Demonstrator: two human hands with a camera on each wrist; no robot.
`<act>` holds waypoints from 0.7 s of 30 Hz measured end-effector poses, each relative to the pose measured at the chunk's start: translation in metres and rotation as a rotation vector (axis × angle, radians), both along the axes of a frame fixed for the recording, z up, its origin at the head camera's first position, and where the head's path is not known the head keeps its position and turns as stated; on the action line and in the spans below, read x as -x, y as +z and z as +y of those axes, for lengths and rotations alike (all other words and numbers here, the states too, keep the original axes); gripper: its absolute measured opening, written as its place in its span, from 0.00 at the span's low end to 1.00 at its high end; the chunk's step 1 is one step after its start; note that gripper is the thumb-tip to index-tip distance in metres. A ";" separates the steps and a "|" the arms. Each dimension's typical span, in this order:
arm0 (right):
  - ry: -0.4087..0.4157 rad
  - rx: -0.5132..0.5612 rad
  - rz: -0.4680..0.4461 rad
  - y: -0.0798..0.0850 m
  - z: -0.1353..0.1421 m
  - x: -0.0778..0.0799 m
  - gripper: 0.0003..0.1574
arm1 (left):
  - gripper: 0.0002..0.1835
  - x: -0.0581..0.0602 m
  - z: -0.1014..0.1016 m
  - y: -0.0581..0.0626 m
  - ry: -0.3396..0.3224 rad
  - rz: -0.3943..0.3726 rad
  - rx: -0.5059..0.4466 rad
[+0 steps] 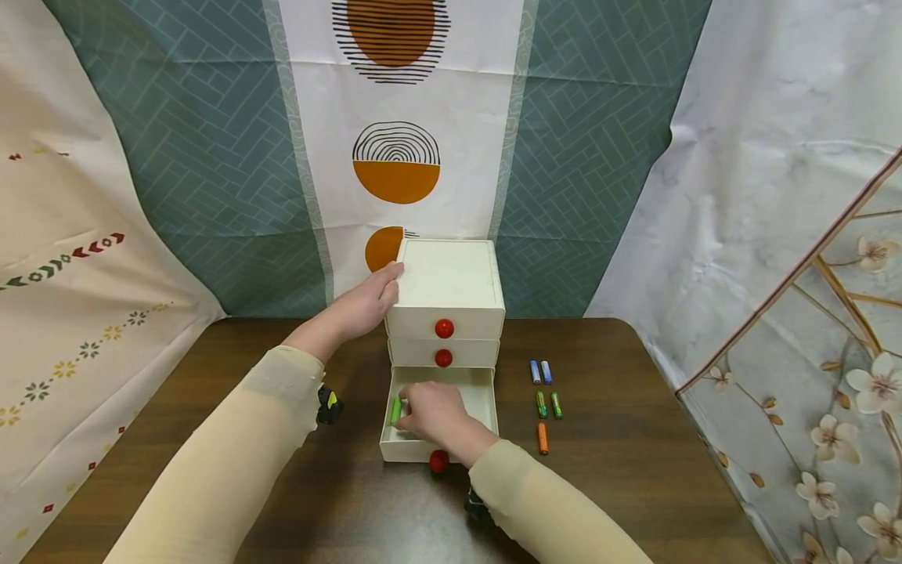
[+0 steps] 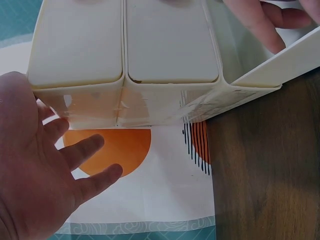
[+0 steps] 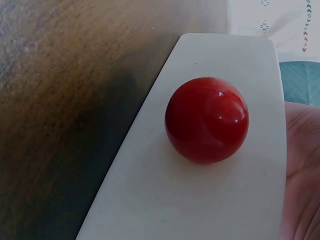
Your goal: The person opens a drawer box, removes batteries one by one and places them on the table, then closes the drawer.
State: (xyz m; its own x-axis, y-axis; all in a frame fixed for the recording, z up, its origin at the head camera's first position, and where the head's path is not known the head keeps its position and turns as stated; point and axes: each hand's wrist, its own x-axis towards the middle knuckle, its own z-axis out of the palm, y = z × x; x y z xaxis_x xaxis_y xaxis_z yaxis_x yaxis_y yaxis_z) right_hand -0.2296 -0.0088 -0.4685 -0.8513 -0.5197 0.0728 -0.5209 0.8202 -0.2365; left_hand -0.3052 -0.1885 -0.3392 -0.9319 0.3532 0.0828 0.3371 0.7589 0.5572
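Note:
A small white cabinet [image 1: 451, 274] has three drawers with red knobs, and its bottom drawer [image 1: 479, 392] is pulled out. Inside that drawer, by its left wall, my right hand [image 1: 438, 413] pinches a light green battery [image 1: 396, 411] between thumb and fingers. My left hand [image 1: 362, 304] rests against the upper left side of the cabinet. In the left wrist view, the fingers [image 2: 87, 150] of that hand are spread beside the cabinet's side wall. The drawer's front with its red knob [image 3: 207, 120] fills the right wrist view and hides the right fingers.
Right of the cabinet, on the brown table [image 1: 606, 470], lie two blue batteries [image 1: 541, 372], two green batteries [image 1: 549, 405] and an orange battery [image 1: 543, 439]. A patterned cloth [image 1: 423, 102] hangs behind the cabinet, with light curtains at both sides.

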 end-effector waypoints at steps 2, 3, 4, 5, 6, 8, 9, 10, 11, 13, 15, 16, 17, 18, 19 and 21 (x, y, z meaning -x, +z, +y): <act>-0.003 -0.005 0.003 -0.001 -0.001 0.001 0.20 | 0.34 0.001 0.000 0.000 -0.002 0.001 -0.001; -0.004 -0.010 0.004 -0.002 -0.001 0.001 0.20 | 0.34 0.000 0.000 0.000 -0.003 0.001 -0.001; -0.006 -0.017 0.005 -0.003 -0.001 0.002 0.21 | 0.34 0.001 0.000 0.000 -0.003 0.000 -0.001; -0.007 -0.024 0.005 -0.003 -0.001 0.002 0.21 | 0.34 0.001 0.000 0.000 -0.002 -0.001 0.000; -0.009 -0.030 0.006 -0.004 -0.002 0.003 0.22 | 0.34 0.000 0.000 0.000 -0.003 -0.002 0.001; -0.011 -0.044 0.005 -0.005 -0.002 0.003 0.23 | 0.34 0.001 0.000 0.000 -0.003 -0.003 0.002; -0.013 -0.050 0.004 -0.005 -0.002 0.004 0.24 | 0.34 0.001 0.000 0.000 -0.003 -0.003 0.002; -0.014 -0.055 0.002 -0.006 -0.002 0.004 0.24 | 0.34 0.001 0.000 0.000 -0.002 -0.003 0.003; -0.015 -0.056 0.000 -0.006 -0.003 0.004 0.24 | 0.34 0.001 0.000 0.000 -0.003 -0.003 0.004; -0.015 -0.060 -0.002 -0.006 -0.003 0.005 0.24 | 0.34 0.002 -0.001 -0.001 -0.003 -0.002 0.006; -0.013 -0.061 -0.004 -0.006 -0.004 0.006 0.23 | 0.34 0.002 -0.001 -0.001 -0.003 -0.001 0.009; -0.012 -0.061 -0.003 -0.006 -0.004 0.006 0.23 | 0.34 0.002 -0.001 -0.001 -0.004 0.001 0.010; -0.011 -0.061 -0.003 -0.007 -0.004 0.007 0.22 | 0.34 0.002 -0.001 -0.001 -0.004 0.002 0.009; -0.011 -0.062 -0.002 -0.007 -0.005 0.007 0.22 | 0.34 0.001 0.000 0.000 -0.003 0.002 0.009; -0.011 -0.062 -0.001 -0.007 -0.005 0.007 0.22 | 0.34 0.001 0.000 0.000 -0.004 0.002 0.007; -0.013 -0.063 -0.001 -0.007 -0.006 0.008 0.22 | 0.34 0.001 0.000 0.000 -0.004 -0.002 0.004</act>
